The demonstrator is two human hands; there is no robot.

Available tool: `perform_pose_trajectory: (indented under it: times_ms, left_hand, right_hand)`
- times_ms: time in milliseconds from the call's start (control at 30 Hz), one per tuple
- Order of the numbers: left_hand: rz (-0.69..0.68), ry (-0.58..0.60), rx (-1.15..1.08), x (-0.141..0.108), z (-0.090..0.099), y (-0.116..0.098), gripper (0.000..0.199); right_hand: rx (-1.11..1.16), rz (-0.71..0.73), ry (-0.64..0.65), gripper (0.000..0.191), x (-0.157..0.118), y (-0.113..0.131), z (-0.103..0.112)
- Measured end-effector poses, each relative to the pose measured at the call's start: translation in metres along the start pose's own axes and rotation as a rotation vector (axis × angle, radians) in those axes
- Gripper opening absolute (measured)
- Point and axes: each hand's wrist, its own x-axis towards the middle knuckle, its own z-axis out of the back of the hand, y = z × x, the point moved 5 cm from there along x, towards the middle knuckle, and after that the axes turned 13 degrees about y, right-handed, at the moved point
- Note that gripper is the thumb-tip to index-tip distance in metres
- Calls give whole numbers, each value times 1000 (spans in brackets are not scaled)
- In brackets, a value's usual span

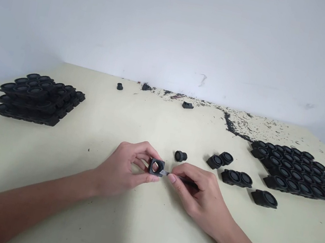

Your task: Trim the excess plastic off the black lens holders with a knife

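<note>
While our left hand [119,169] pinches a black square block [151,166], our right hand [203,189] grips a knife [188,182], its blade [164,173] pointing left at the block's opening.

No legible text, no readable label, brand, number or sign on the held black part [161,165], worktop [93,226] or wall [179,28]
</note>
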Motion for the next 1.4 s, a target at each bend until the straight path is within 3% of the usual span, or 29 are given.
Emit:
perform_pose_trajectory:
  times_ms: [133,500,633,1267,1400]
  left_hand:
    - [12,5,-12,-1,-2,0,29]
    - [24,-1,21,-1,0,-1,27]
    - [7,7,26,-1,-2,-2,26]
    - [68,6,12,2,-2,2,28]
    - [38,13,1,1,-2,-1,26]
  right_hand:
    - [-9,-50,-42,21,-1,-3,2]
    - [13,-17,-3,20,1,-1,1]
    - [2,-52,-64,20,1,-4,4]
    - [62,-72,15,24,0,-4,2]
    - [56,-67,-27,20,0,-5,3]
